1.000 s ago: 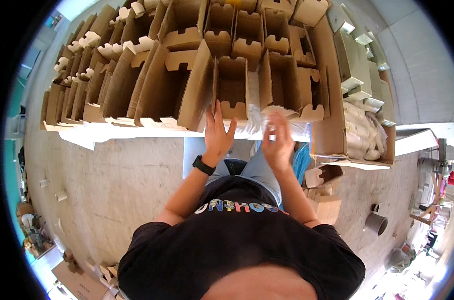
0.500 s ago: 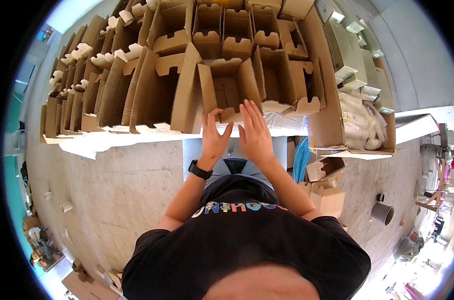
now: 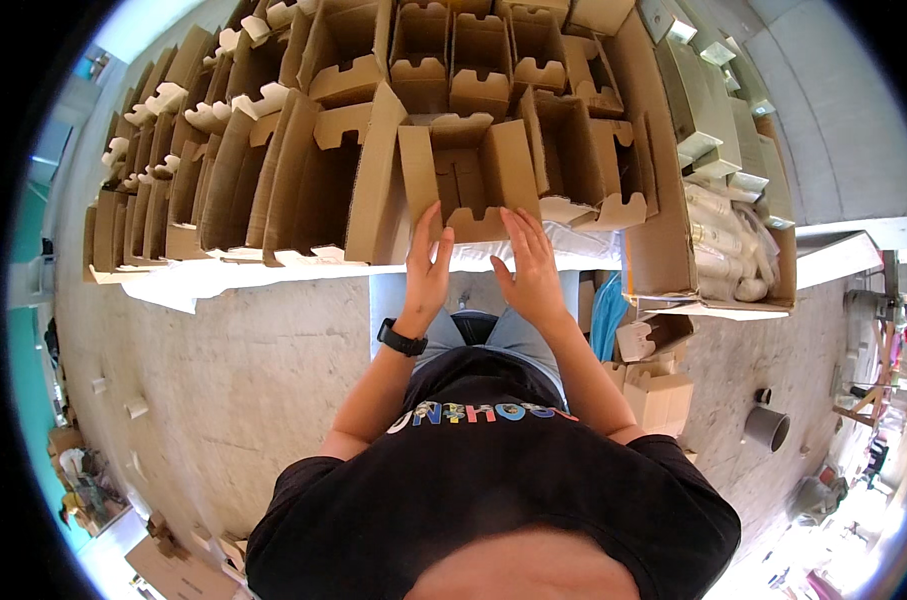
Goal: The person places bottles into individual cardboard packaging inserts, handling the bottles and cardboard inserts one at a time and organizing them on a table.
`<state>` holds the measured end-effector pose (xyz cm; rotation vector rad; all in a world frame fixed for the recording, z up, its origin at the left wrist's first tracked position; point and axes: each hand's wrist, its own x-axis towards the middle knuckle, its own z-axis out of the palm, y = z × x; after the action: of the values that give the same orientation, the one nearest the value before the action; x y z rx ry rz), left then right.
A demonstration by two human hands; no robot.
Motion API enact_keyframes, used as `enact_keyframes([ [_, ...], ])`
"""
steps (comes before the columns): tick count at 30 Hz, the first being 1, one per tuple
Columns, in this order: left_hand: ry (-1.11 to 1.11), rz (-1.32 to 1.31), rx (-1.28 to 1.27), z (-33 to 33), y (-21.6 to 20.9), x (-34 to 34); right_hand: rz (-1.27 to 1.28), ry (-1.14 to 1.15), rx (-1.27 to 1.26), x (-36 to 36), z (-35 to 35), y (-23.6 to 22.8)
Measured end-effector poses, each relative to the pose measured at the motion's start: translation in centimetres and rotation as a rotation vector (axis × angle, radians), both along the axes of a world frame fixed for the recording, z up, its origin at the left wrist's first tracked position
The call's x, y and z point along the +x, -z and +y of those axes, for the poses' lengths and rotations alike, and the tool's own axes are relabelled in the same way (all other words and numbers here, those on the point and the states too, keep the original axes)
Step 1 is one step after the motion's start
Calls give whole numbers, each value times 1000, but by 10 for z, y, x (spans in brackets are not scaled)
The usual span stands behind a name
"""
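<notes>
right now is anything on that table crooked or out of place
Nothing looks damaged or spilled. The open cardboard box between the left hand and right hand sits at the table edge, forward of the packed rows of boxes. A few small boxes lie loose on the floor.

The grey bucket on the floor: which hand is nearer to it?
The right hand. It rests at the front edge of the open cardboard box, on the side of the grey bucket. The left hand is farther away, on the box's other side.
</notes>
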<state>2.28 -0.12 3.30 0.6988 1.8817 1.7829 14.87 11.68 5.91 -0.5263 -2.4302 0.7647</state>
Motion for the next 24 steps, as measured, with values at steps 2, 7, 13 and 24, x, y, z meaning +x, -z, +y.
enact_keyframes([
  [2, 5, -16, 17, -3, 1, -2, 123, -2, -137, 0, -1, -2],
  [7, -32, -152, 19, -1, 5, -12, 214, -43, -110, 8, -1, 4],
  [13, 39, 56, -165, 0, 4, -4, 252, -139, -18, 13, -6, 10],
  [24, 61, 152, -153, 4, 11, -3, 298, -79, -149, 30, 0, -9],
])
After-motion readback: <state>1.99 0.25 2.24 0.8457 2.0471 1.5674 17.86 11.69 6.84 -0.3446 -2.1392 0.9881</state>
